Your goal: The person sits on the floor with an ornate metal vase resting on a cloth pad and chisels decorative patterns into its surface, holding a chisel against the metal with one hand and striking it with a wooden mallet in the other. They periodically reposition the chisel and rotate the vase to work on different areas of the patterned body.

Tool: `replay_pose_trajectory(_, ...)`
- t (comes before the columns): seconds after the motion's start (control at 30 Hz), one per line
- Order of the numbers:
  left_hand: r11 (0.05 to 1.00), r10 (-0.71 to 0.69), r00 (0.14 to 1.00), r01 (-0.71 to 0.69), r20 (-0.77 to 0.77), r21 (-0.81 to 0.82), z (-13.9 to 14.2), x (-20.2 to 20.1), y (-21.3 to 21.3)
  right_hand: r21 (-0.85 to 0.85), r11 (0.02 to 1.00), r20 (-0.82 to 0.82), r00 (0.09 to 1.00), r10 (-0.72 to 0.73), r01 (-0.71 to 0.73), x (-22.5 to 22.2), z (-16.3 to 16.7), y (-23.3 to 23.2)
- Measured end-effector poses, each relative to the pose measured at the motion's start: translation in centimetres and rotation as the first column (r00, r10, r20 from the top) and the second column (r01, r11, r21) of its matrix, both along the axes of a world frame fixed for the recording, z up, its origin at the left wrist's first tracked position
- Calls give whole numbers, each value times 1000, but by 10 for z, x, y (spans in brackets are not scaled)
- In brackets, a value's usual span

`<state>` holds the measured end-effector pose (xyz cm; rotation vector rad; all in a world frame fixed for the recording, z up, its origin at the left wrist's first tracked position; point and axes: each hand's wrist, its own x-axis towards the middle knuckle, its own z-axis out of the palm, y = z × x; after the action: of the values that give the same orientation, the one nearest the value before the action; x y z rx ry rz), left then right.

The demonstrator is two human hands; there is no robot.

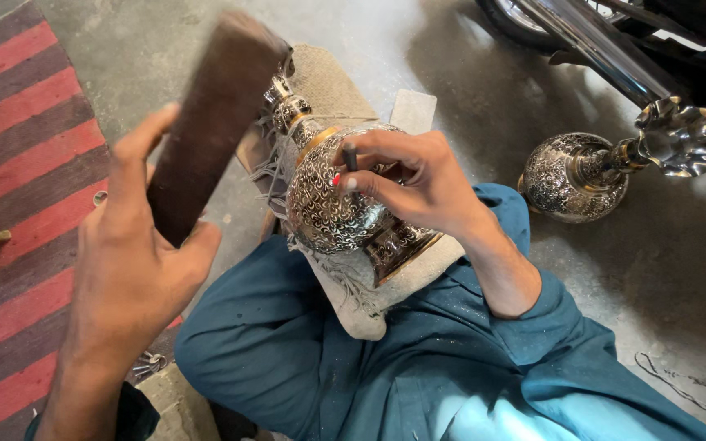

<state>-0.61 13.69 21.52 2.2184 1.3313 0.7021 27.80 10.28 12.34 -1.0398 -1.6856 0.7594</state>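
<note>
Concrete floor beneath: your right hand (414, 175) pinches a small punch (350, 157) against the lap-held engraved vase (332, 200), neck pointing away; your left hand (136, 261) grips a raised wooden block (210, 122) just beside.

The raised dark brown wooden block (206, 122) is smeared by motion blur, the engraved silver metal vase (332, 200) is partly hidden behind fingers, and the dark motorcycle (614, 41) is cut off by the top edge.

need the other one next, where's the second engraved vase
In the head view the second engraved vase lies on the concrete floor at right, beyond the right hand, beside the motorcycle.
</note>
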Motion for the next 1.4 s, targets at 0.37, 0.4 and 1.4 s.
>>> replay_pose_trajectory(0.37, 923, -24, 899, 188, -437, 336, 12, 8, 7, -39, 999, -6, 1000, -13, 12, 0, 1, 0)
replay_pose_trajectory(0.4, 842, 43, 831, 269, -555, 468, 13, 8, 7, -47, 999, -3, 1000, -18, 17, 0, 1, 0)
replay_pose_trajectory(1.4, 931, 10, 920, 135, -393, 339, 3, 10, 13, -110, 994, -48, 999, 18, -23, 2, 2, 5)
